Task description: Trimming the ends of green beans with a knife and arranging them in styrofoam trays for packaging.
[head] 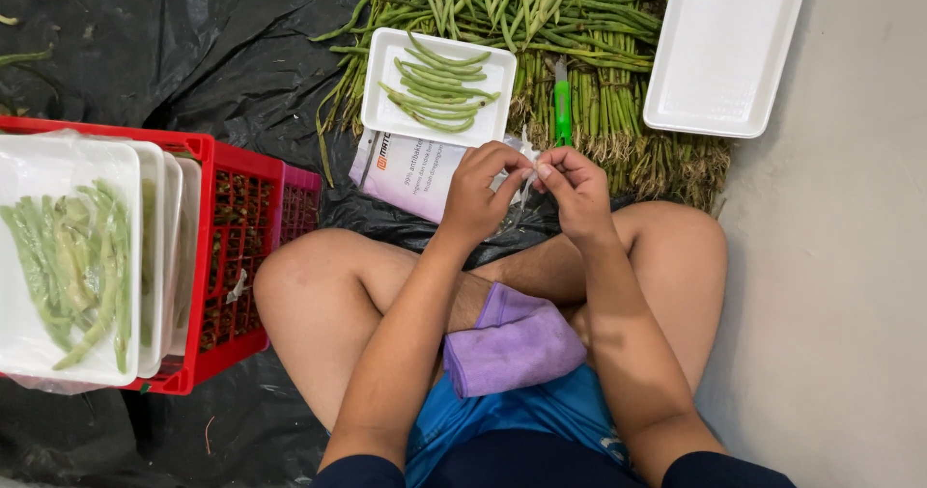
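My left hand [480, 194] and right hand [576, 191] pinch a thin clear film [524, 181] over black plastic sheeting [222, 73]; grey floor [840, 285] lies right of them.

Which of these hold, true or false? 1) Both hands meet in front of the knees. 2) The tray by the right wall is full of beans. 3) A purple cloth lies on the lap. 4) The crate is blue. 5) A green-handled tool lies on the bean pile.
1) True: the left hand and right hand pinch something small and pale between their fingers; what it is cannot be told.
2) False: that white foam tray is empty; the smaller tray holds green beans.
3) True: the purple cloth rests there.
4) False: the crate is red.
5) True: the green-handled tool lies on the bean pile.
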